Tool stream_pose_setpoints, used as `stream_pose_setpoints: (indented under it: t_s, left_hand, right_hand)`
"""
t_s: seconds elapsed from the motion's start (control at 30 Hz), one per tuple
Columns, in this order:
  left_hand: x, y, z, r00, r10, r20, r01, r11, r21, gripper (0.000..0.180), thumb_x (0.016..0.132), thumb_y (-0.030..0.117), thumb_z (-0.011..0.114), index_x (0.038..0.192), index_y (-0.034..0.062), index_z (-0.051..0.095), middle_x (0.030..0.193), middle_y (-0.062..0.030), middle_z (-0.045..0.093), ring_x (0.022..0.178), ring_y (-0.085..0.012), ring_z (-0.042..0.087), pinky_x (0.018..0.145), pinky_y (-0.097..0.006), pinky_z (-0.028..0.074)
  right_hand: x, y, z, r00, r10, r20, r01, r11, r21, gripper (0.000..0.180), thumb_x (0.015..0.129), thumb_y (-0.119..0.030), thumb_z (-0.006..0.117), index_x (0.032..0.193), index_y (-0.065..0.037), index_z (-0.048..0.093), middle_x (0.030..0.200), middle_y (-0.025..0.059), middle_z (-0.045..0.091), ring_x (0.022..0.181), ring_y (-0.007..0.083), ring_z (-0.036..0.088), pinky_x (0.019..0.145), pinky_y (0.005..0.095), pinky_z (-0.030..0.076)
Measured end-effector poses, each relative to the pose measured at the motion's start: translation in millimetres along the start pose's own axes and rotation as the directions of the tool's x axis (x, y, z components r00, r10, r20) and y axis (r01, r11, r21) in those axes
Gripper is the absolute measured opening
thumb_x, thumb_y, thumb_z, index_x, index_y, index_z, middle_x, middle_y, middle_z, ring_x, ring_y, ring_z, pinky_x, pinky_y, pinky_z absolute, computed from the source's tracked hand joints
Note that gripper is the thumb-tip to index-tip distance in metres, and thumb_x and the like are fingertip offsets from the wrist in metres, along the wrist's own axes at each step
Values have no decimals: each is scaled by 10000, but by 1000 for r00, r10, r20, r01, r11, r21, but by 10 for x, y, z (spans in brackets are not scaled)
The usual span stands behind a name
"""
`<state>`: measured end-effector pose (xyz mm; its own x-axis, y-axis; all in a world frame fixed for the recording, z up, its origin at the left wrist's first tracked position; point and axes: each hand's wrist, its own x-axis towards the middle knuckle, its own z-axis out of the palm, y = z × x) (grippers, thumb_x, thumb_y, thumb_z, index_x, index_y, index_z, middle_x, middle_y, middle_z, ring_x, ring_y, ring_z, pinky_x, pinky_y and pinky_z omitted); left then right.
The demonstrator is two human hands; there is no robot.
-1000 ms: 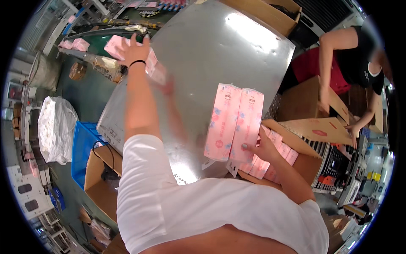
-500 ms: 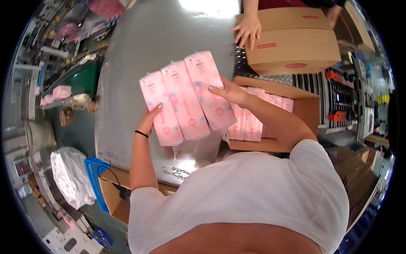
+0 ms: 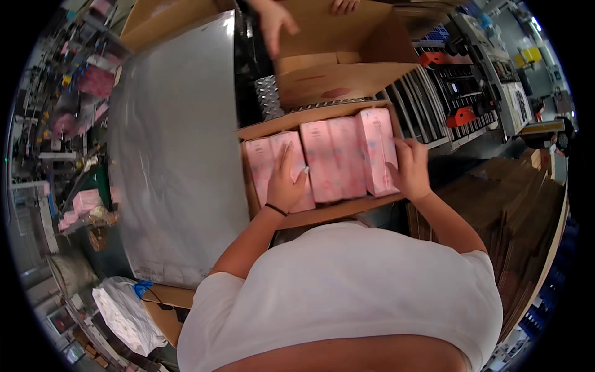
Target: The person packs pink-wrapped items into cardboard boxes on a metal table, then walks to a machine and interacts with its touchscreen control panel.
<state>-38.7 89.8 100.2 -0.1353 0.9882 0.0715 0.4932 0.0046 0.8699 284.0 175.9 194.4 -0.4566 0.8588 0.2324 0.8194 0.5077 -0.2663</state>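
Observation:
Pink tissue packs [image 3: 334, 158] with a faint blue and red print stand side by side in an open cardboard box [image 3: 316, 215] in front of me. My left hand [image 3: 286, 183] lies on the packs at the left, its fingers stretched out and its thumb by the gap between two groups. At the box's right end my right hand [image 3: 411, 167] has its fingers bent around the outer side of the rightmost tissue pack [image 3: 377, 149], which sits slightly tilted. Its fingertips are partly hidden between pack and box wall.
Beyond my box, another person's hand [image 3: 276, 25] is by a second open carton [image 3: 344, 80]. A grey metal table [image 3: 180, 155] lies to the left. Conveyor rollers [image 3: 415, 105] run at the right, above stacked flat cardboard [image 3: 483, 211]. A white bag [image 3: 127, 313] is at the lower left.
The three packs I held over the table are out of my grip there, and my hands are now at the box on the right. The other person's carton now stands open.

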Motion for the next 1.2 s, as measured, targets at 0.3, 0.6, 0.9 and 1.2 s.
stream_pose_setpoints:
  t_s: [0.3, 0.6, 0.9, 1.2]
  left_hand:
    - [277, -5, 1001, 727, -191, 660, -112, 915, 388, 876, 818, 412, 753, 1546, 216, 307, 1592, -182, 250, 1413, -332, 360, 1116, -547, 316]
    - [27, -384, 6, 784, -614, 93, 405, 618, 674, 949, 831, 555, 675, 1558, 137, 230, 1599, -219, 200, 1468, -403, 211, 1189, -492, 188]
    - [302, -68, 684, 918, -391, -61, 338, 856, -391, 667, 795, 132, 795, 1363, 13, 466, 1282, -167, 624, 1166, -238, 617, 953, -368, 504]
    - [1426, 806, 1386, 888, -60, 456, -238, 789, 567, 1075, 669, 426, 852, 1505, 53, 289, 1561, -230, 252, 1429, -389, 275, 1183, -596, 125]
  right_hand:
    - [675, 377, 667, 709, -76, 701, -78, 980, 185, 476, 794, -72, 619, 1249, 16, 511, 1165, 227, 600, 1066, 371, 615, 927, 469, 489]
    - [705, 1942, 211, 890, 152, 429, -241, 957, 161, 360, 827, -192, 570, 1149, -32, 549, 939, 263, 678, 912, 442, 646, 783, 525, 518]
    - [485, 2216, 519, 603, 375, 704, -683, 699, 212, 989, 874, -434, 632, 1579, -106, 21, 1296, 221, 606, 1131, 415, 594, 1000, 456, 458]
    - [1374, 1984, 190, 985, -125, -117, 118, 991, -63, 708, 846, -452, 614, 1427, -82, 447, 1433, 180, 457, 1334, 415, 393, 1152, 513, 272]
